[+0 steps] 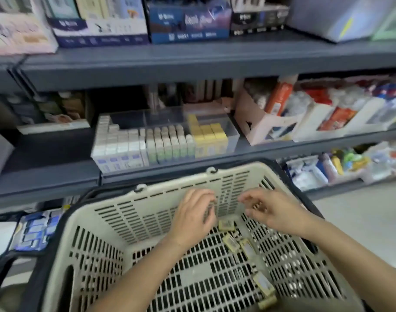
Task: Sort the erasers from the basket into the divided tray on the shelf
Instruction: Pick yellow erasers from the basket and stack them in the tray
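The right hand point(274, 211) pinches an eraser point(257, 206); I cannot tell the left hand's point(192, 213) hold. Loose erasers point(230, 242) lie just nearer in the basket point(147, 212).

basket point(147, 212): beige slotted plastic, matt. tray point(235, 132): clear glossy plastic. shelf point(170, 61): grey, matt, looks like painted metal. boxes point(188, 25) up top: printed cardboard. erasers point(226, 225): wrapped, finish too blurred.

Grey shelf point(46, 156) w/ divided tray point(234, 136) (erasers point(161, 143) inside), boxes point(257, 124).
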